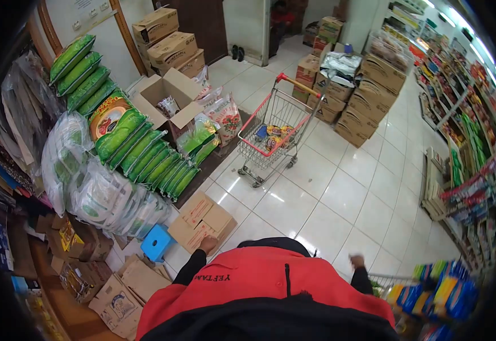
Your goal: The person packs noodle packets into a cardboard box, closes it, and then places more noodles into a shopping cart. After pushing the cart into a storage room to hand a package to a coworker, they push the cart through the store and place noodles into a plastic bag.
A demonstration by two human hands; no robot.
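Head view: left hand (208, 245) low on the left, fingers curled into a loose fist, just beside the near edge of 1 closed carton (195, 219) on the tiled floor (339, 193); whether touching, hard to tell. Right hand (357, 261) well apart, out to the right, fingers seemingly part-bent but too small to read for certain, near 1 wire basket (393, 278) with blue and yellow packs (455, 292). Next to the carton, 1 blue stool (157, 242); behind it, piled green sacks (162, 165) and plastic-wrapped bundles (103, 190). Farther ahead, 1 upright shopping cart (252, 142) with packets (275, 135) inside, between 1 open box (184, 85) and stacked cartons (367, 105). Far right, stocked shelves (458, 113).
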